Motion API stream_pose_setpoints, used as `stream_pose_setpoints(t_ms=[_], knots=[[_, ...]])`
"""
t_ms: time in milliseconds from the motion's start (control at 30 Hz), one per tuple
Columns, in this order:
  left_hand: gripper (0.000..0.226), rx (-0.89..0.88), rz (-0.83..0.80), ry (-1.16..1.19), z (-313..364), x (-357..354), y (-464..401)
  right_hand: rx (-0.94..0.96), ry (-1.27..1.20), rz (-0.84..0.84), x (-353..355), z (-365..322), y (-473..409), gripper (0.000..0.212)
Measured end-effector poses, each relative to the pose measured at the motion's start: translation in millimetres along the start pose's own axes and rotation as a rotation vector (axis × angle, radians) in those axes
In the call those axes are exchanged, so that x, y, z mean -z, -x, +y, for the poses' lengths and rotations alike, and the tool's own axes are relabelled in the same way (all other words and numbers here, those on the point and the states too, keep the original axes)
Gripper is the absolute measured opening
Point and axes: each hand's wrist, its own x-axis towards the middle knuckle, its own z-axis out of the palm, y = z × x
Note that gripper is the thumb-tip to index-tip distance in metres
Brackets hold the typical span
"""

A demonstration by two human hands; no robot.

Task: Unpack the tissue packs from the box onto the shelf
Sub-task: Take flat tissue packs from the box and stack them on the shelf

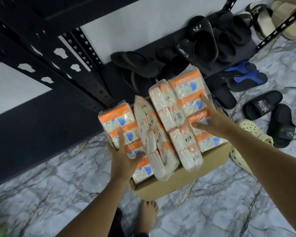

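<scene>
Head cam looks straight down. Person stands barefoot, one foot (148, 214) showing on a marble-pattern floor (212, 211).

Box (183, 178): brown cardboard, open top, on the floor right at the base of the shelf (70, 72), a black slotted-angle steel rack. More packs (141, 171) lie inside the box, orange and white wrap with blue dots.

Left hand (122, 158): holds the left pack (120, 127) from its outer side, fingers straight up along the face, thumb hooked on the lower edge. Grip is wide, not a fist.

Right hand (212, 118): fingers spread and mostly straight, pressed flat on the outer face of the right pack (188, 93). Whether the thumb wraps behind it is not visible.

Between those two sit two more packs turned edge-on, the left-centre pack (154, 142) and the right-centre pack (176, 130), white sides up, a barcode label on the right one. All four are clamped together as one bundle between the two hands, tilted away from the camera. Bundle sits above the box opening; lower ends overlap the box rim in view, so cannot tell if they touch the packs below.

Surroundings: black slides (202, 40) on the low shelf board at top, blue sandals (243, 76) and more black slides (263, 105) on the floor to the right, a cream clog (246, 132) just beside the box, beige slippers (287, 16) at the top right corner. White wall (143, 21) behind the rack.
</scene>
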Motion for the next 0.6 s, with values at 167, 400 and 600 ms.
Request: stream_pose_setpoints(t_ms=[167, 400, 600], knots=[[0.116, -0.041, -0.051, 0.052, -1, 2, 3, 0.012, -0.011, 0.022, -5, -1, 5, 0.113], [0.112, -0.056, -0.052, 0.054, -11, 8, 12, 0.002, -0.024, 0.043, -12, -6, 33, 0.112], [0.113, -0.112, -0.063, 0.029, -31, 22, 15, 0.011, -0.039, 0.099, -36, -6, 63, 0.113]])
